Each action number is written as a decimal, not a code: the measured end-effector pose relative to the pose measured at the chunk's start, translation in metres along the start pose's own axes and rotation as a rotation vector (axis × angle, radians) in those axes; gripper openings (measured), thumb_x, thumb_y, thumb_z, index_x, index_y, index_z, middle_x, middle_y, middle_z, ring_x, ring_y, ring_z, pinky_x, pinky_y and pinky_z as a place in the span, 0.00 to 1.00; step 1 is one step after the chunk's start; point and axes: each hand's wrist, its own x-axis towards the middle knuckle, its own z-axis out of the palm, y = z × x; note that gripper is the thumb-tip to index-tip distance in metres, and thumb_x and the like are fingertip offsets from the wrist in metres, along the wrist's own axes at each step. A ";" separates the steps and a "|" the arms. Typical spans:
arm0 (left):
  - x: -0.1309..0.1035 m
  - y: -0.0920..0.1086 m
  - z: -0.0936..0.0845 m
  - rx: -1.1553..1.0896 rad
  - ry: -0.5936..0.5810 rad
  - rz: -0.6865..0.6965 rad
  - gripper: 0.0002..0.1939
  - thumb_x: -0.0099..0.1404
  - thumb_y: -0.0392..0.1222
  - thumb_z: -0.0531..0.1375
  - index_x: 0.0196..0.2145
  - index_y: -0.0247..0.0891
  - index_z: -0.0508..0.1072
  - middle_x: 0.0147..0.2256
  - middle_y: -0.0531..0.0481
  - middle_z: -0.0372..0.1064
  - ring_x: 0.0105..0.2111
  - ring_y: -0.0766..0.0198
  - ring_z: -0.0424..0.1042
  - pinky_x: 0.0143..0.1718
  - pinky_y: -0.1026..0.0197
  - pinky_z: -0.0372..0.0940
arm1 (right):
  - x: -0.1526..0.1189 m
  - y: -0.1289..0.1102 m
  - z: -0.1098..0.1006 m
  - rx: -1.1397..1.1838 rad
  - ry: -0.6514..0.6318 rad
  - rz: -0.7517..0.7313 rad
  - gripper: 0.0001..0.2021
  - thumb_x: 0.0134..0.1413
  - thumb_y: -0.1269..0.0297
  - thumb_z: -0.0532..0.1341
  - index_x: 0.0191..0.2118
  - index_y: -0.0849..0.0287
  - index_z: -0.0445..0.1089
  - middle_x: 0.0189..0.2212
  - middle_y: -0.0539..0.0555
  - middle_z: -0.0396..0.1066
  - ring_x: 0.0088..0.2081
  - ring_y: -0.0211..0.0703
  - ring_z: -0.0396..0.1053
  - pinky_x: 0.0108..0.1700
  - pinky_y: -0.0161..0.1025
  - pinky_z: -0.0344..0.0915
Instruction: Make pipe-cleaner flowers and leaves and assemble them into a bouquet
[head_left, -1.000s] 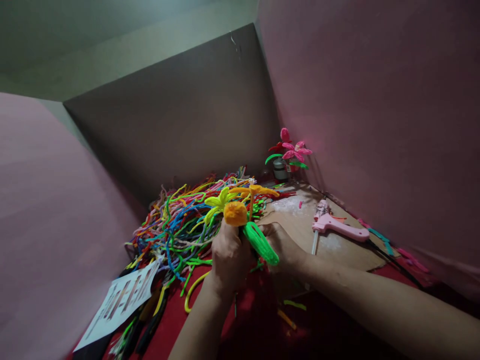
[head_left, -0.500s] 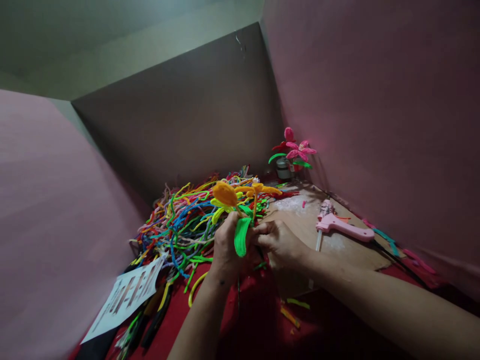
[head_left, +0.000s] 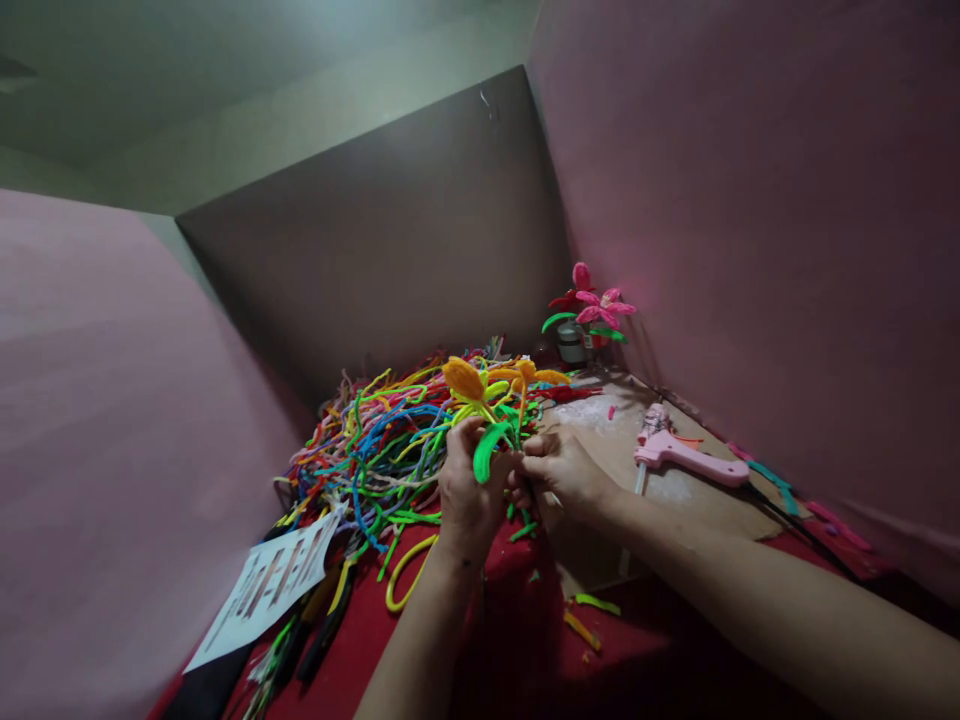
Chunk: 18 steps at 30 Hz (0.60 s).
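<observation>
My left hand is closed around the stems of an orange and yellow pipe-cleaner flower bunch. A wide green leaf curls down over the fingers of that hand. Close beside it, my right hand pinches at the lower part of the same stems. The exact spot under its fingertips is hidden. Behind both hands spreads a heap of pipe cleaners in many colours.
A pink glue gun rests on a cardboard sheet at the right. Pink pipe-cleaner flowers stand at the back. On the left lie a printed paper and black-handled pliers. Cut scraps dot the red cloth.
The flower bunch has tilted and turned in my hands, and the green leaf now bends more sideways. The view has shifted slightly. Both hands stay on the stems.
</observation>
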 end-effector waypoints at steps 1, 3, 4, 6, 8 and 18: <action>0.000 0.002 -0.002 0.030 0.045 0.033 0.19 0.54 0.37 0.60 0.44 0.39 0.62 0.32 0.53 0.66 0.28 0.67 0.68 0.30 0.65 0.64 | 0.000 -0.001 -0.001 -0.002 0.018 0.016 0.12 0.30 0.62 0.67 0.16 0.63 0.64 0.12 0.49 0.66 0.14 0.36 0.64 0.19 0.34 0.62; 0.002 0.005 -0.007 0.104 0.096 0.160 0.18 0.55 0.37 0.60 0.44 0.39 0.63 0.35 0.50 0.64 0.34 0.65 0.68 0.35 0.62 0.64 | 0.001 -0.001 -0.002 -0.004 0.028 0.026 0.15 0.28 0.61 0.68 0.16 0.63 0.63 0.13 0.50 0.67 0.15 0.37 0.65 0.20 0.35 0.63; 0.003 0.006 -0.009 0.135 0.103 0.233 0.15 0.56 0.37 0.60 0.43 0.38 0.65 0.36 0.49 0.64 0.35 0.65 0.67 0.37 0.62 0.64 | 0.001 -0.001 -0.003 0.002 0.022 0.020 0.15 0.28 0.60 0.69 0.17 0.64 0.63 0.13 0.50 0.67 0.15 0.37 0.65 0.20 0.35 0.64; 0.005 0.007 -0.013 0.198 0.061 0.372 0.12 0.57 0.35 0.59 0.41 0.38 0.68 0.37 0.47 0.65 0.37 0.64 0.66 0.40 0.61 0.63 | 0.002 0.001 -0.003 0.025 -0.007 0.022 0.16 0.28 0.59 0.69 0.18 0.64 0.64 0.14 0.50 0.68 0.16 0.36 0.66 0.20 0.35 0.64; 0.006 0.005 -0.014 0.265 0.021 0.495 0.12 0.58 0.34 0.57 0.41 0.39 0.70 0.38 0.47 0.67 0.39 0.63 0.66 0.41 0.60 0.62 | 0.002 0.003 -0.004 0.052 -0.022 0.048 0.17 0.28 0.58 0.69 0.19 0.64 0.64 0.15 0.51 0.69 0.16 0.36 0.66 0.21 0.35 0.65; 0.010 0.001 -0.013 0.127 -0.031 0.350 0.11 0.59 0.36 0.56 0.41 0.38 0.69 0.36 0.48 0.70 0.37 0.63 0.69 0.38 0.62 0.64 | 0.000 0.002 -0.005 0.107 -0.064 0.059 0.17 0.29 0.57 0.70 0.19 0.65 0.65 0.14 0.50 0.68 0.15 0.35 0.64 0.20 0.34 0.63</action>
